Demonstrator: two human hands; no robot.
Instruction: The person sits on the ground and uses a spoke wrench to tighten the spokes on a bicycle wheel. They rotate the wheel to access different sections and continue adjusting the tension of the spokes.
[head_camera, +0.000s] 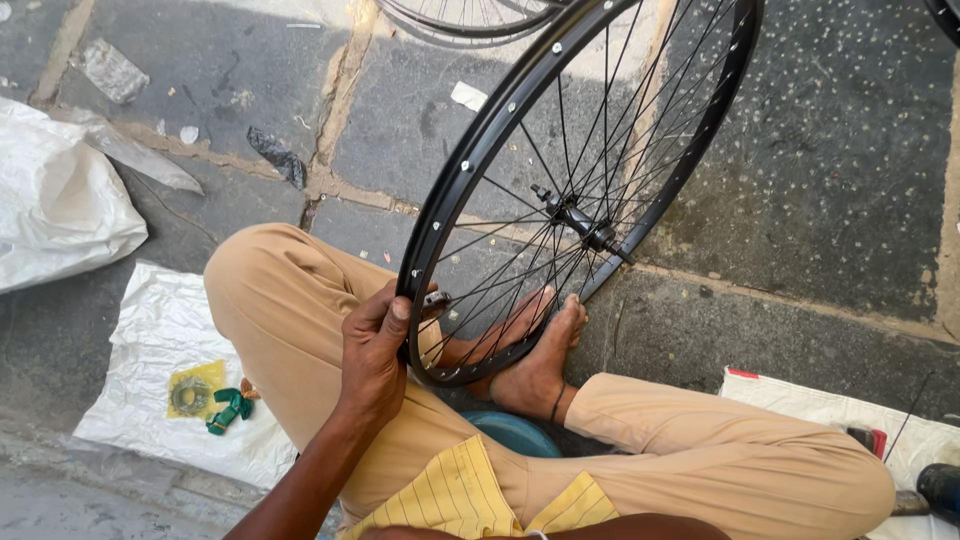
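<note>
Upright on the stone floor (830, 170) between the seated person's bare feet (530, 370) stands a black bicycle wheel (560, 150) with thin silver spokes and a dark hub. Only the left hand (372, 355) shows clearly, its fingers (385, 310) curled round the rim; the right hand seems hidden, so its grip cannot be told. On the white plastic sheet (150, 340) at left lie a small yellow packet (193, 388) and a green scrap (230, 408).

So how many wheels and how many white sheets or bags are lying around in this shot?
Wheels: 3, namely the black wheel gripped by the left hand, plus two partly seen at the top edge.
White sheets or bags: 3.
Total: 6.
</note>
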